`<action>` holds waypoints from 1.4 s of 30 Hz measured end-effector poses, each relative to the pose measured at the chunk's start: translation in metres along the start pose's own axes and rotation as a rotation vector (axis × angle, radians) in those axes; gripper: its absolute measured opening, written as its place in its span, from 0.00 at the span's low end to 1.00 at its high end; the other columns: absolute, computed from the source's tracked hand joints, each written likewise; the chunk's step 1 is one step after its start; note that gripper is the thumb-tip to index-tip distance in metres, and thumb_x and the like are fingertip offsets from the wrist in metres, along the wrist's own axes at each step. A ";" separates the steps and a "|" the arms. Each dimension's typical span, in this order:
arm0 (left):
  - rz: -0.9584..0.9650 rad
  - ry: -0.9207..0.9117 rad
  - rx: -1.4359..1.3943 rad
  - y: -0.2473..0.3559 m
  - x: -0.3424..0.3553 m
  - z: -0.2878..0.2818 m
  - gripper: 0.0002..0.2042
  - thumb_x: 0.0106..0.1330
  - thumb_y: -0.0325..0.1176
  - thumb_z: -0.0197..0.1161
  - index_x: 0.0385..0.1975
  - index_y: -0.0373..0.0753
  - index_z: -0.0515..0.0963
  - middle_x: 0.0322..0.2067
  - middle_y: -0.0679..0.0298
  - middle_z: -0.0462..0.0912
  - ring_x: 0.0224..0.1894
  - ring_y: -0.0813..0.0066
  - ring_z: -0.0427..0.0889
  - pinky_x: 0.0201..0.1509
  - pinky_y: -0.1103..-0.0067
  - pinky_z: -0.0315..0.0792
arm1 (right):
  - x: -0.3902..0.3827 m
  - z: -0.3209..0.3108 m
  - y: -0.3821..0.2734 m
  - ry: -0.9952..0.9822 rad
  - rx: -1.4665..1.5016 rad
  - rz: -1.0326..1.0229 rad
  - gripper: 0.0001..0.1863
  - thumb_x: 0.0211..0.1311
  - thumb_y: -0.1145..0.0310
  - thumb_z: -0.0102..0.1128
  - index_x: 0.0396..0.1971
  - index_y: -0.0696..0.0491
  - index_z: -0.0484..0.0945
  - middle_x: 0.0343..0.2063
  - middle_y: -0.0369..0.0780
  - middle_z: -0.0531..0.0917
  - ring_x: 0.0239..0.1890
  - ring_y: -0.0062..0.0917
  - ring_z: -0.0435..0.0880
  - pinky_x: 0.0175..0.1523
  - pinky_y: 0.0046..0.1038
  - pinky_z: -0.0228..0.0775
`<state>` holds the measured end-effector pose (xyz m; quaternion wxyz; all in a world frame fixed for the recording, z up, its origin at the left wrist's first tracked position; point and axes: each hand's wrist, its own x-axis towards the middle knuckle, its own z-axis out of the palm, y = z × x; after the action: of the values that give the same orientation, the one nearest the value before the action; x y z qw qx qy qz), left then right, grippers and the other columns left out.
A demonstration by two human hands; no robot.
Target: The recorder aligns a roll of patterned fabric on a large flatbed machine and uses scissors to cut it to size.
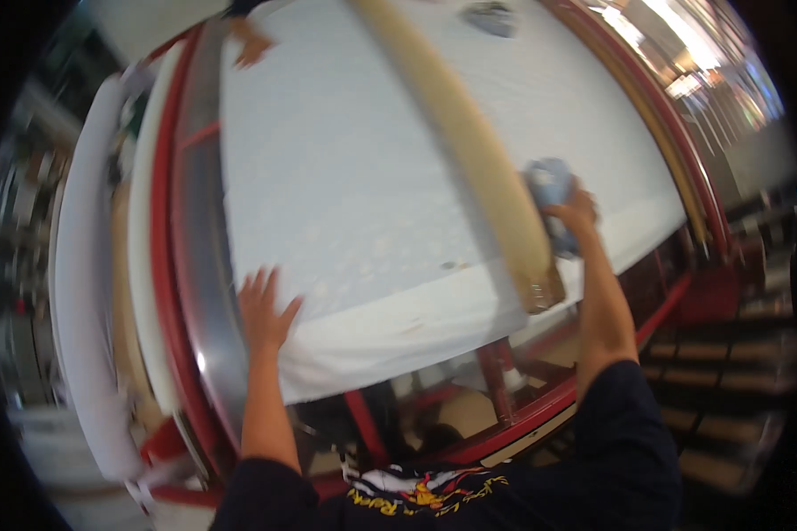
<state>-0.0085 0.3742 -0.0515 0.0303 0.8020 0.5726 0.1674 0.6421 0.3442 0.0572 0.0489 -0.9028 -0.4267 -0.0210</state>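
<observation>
White fabric [345, 168] lies spread over a large red-framed table. My left hand [266, 310] rests on its left edge near the front corner, fingers spread and holding nothing. A long tan bar or tube [469, 146] lies across the fabric, from the far side to the near edge. Just right of the bar's near end, my right hand [577, 212] has its fingers wrapped round a blue-grey bundle-like object [551, 181]. Motion blur hides what kind of thing this object is.
Another person's hand [252, 46] touches the fabric's far left corner. A second grey-blue object [491, 18] lies at the far side. White fabric rolls [97, 283] stand left of the red frame [164, 221]. A metal strip [205, 212] runs along the table's left edge.
</observation>
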 end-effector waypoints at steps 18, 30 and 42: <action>-0.117 0.010 -0.079 -0.028 -0.015 -0.008 0.40 0.61 0.67 0.58 0.69 0.49 0.65 0.70 0.58 0.62 0.75 0.54 0.53 0.77 0.60 0.46 | -0.148 -0.084 -0.290 -0.088 0.665 -0.238 0.60 0.33 0.57 0.80 0.70 0.63 0.59 0.51 0.56 0.81 0.51 0.40 0.83 0.56 0.35 0.75; -0.169 -0.054 -0.120 -0.033 -0.015 -0.007 0.43 0.58 0.71 0.57 0.70 0.52 0.63 0.71 0.62 0.62 0.76 0.58 0.52 0.78 0.55 0.37 | -0.111 0.027 -0.547 -0.213 0.383 -0.187 0.58 0.35 0.45 0.78 0.70 0.45 0.59 0.61 0.51 0.70 0.64 0.46 0.69 0.64 0.50 0.63; -0.097 -0.042 -0.016 -0.012 0.002 -0.005 0.42 0.58 0.66 0.61 0.69 0.47 0.65 0.70 0.60 0.64 0.75 0.57 0.55 0.75 0.45 0.37 | -0.126 0.068 -0.405 0.106 0.348 -0.579 0.50 0.58 0.32 0.56 0.75 0.42 0.52 0.65 0.59 0.64 0.68 0.52 0.64 0.66 0.50 0.62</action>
<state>-0.0200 0.3791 -0.0493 0.0569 0.7762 0.6088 0.1536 0.2489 0.5103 0.0077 0.2166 -0.7198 -0.6595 -0.0079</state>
